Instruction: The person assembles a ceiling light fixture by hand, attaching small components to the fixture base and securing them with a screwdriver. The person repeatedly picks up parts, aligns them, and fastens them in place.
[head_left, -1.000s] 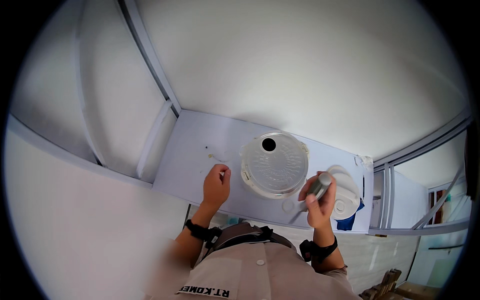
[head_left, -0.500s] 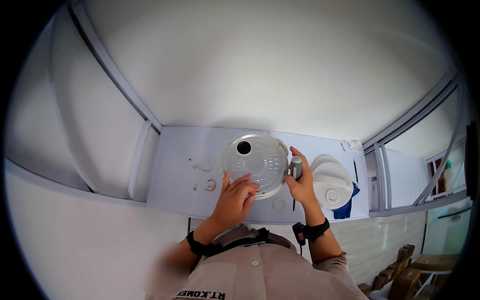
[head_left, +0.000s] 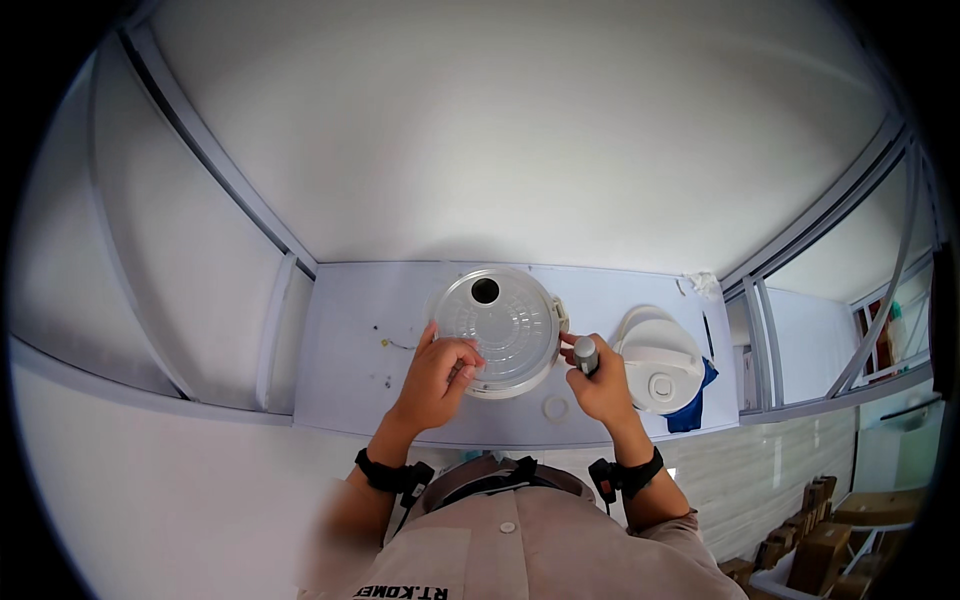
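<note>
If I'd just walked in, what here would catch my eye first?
Probably the shiny round metal-looking disc at the middle of the pale table, with a dark round hole toward its far side. The left hand is at its near-left edge, while the right hand, at its right, grips a grey-handled tool. Farther right, a white round part overlaps something blue.

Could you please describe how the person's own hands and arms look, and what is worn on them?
The left hand and right hand are bare, without gloves. Black wristbands, a left band and a right band, each carry a small dark box; the right box shows a reddish mark. Thin dark cables hang down. The right sleeve is short and beige; the left is too blurred.
</note>
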